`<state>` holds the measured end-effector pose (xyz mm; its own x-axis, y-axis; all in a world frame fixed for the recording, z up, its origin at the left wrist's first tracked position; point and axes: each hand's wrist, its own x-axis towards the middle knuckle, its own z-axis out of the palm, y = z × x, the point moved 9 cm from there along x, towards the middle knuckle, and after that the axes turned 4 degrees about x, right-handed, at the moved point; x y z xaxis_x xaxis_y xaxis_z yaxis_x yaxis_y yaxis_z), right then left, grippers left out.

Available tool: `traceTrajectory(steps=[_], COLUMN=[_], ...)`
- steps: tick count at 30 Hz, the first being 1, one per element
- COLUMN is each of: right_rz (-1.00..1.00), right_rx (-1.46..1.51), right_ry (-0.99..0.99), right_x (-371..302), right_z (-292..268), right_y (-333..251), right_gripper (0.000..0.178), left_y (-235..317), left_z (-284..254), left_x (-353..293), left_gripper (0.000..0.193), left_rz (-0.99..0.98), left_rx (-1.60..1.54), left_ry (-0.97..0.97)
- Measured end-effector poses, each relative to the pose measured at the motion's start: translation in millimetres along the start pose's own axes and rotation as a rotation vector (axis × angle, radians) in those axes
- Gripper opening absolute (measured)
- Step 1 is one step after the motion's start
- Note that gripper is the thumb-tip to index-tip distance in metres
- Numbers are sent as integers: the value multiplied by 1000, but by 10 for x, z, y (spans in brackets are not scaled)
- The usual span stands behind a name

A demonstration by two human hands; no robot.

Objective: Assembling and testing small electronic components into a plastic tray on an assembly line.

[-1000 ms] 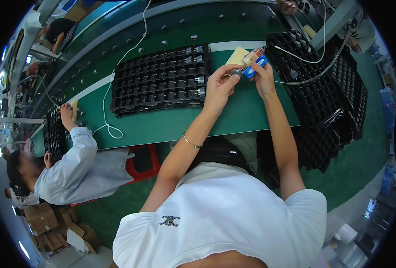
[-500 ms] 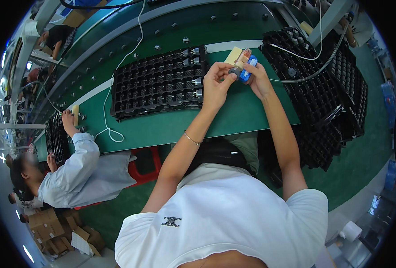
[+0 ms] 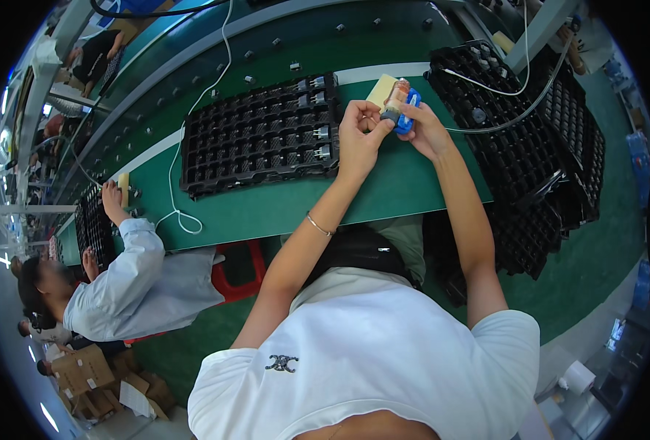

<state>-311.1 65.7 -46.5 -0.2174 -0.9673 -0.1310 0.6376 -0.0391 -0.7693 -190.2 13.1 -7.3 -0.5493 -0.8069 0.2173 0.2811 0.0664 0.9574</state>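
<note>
From my end, the left hand's (image 3: 358, 139) fingers are closed in a pinch on a small grey part (image 3: 389, 115); the right hand's (image 3: 429, 134) fingers curl snugly around a blue device (image 3: 414, 97) with a clear, orange-tinted tube (image 3: 399, 94). Grey part and tube meet or nearly meet; I can't tell which. I'd brace the device, pinch lightly and hold both in line. They're above the desk (image 3: 259, 209), near a yellow pad (image 3: 380, 89), right of a black tray (image 3: 259, 136).

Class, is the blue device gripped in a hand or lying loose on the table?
Gripped: the right hand is closed on the blue device, with the left hand right beside it.
</note>
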Motion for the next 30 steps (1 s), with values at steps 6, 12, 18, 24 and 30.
traceTrajectory(steps=[6, 12, 18, 24, 30], right_rz=[-6, -313, -726, -740, -616], right_rx=[120, -236, -875, -1303, -1364], right_ry=[-77, 335, 410, 465, 478], right_x=[-30, -9, -118, -100, -61], right_z=[154, -396, 172, 370, 296], right_y=[-23, -316, -520, -499, -472], right_gripper=[40, 31, 43, 41, 44], left_y=[261, 749, 687, 577, 577], left_z=[-32, -584, -1036, -1019, -924], left_x=[-115, -287, -112, -56, -67], left_gripper=[39, 15, 48, 45, 36], left_rz=[36, 165, 4, -45, -37], left_rx=[96, 639, 1558, 1489, 1450], left_ry=[6, 105, 121, 78, 48])
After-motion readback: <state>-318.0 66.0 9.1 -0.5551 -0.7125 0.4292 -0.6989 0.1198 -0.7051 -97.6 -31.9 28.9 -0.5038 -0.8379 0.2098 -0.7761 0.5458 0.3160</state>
